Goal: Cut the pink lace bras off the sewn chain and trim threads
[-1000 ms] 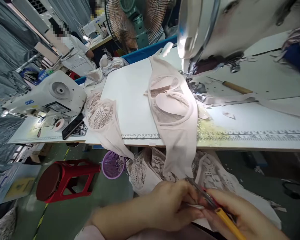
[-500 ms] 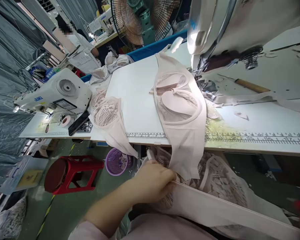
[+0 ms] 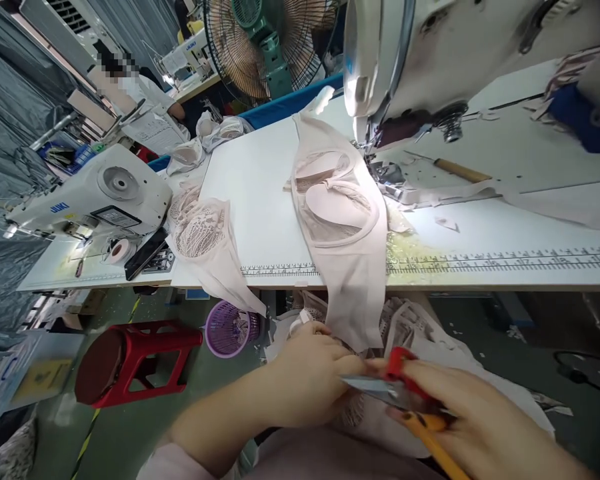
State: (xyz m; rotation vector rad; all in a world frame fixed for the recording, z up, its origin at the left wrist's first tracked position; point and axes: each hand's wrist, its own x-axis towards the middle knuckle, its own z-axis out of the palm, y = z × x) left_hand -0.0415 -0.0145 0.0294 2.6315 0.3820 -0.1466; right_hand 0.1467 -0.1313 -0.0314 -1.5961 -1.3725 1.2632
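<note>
My left hand [image 3: 307,373] is closed on the edge of a pale pink lace bra, at the near side of the table; its fingertips are partly hidden. Close beside it, my right hand [image 3: 480,413] holds scissors [image 3: 377,389] with red handles, the blades pointing at my left fingers. An orange handle [image 3: 433,443] also sticks out of my right hand; its kind is unclear. More pale pink lace bras [image 3: 430,333] lie heaped over my lap. A pale pink bra [image 3: 343,213] lies on the table, its wing hanging over the front edge.
A sewing machine [image 3: 395,60] stands at the right, a wooden-handled tool [image 3: 463,171] near it. Another sewing machine [image 3: 95,193] and a lace bra [image 3: 203,233] are at left. Below are a red stool [image 3: 155,347] and purple basket [image 3: 229,330]. A fan [image 3: 270,53] and a person [image 3: 140,90] are behind.
My right hand has come in from the right edge with the scissors, up to my left hand. The pale band stretched towards the right is no longer drawn out. The view has shifted slightly.
</note>
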